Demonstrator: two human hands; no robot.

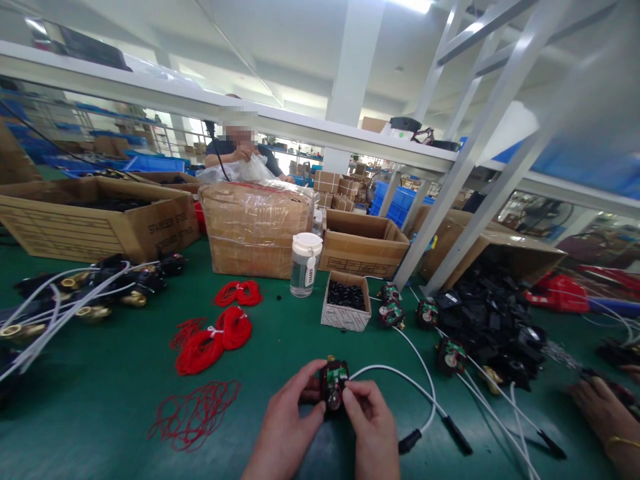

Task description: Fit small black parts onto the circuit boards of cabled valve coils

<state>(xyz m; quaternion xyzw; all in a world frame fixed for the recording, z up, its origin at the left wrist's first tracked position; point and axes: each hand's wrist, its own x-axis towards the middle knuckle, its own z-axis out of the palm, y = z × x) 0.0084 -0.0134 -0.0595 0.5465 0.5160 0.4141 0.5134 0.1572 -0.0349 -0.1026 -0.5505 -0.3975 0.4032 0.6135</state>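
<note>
Pinching with fingers (311, 371) of left hand (285, 423) and right hand (374, 423): green circuit board (334, 383), near side of green table (280, 343) | beyond: small patterned box (345, 319) of black parts (346, 295) | farther: lidded cup (302, 267), label (310, 273) blurred, seemingly "COFFEE" | behind left: open carton (145, 237), printed "STAINLESS STEEL", second line unclear

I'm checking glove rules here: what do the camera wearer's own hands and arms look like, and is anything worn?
The left hand and right hand are both bare: no glove, ring, watch or bracelet shows. No sleeve is in view; the forearms are mostly cut off. The yellow band at far right is on a co-worker's wrist.
</note>
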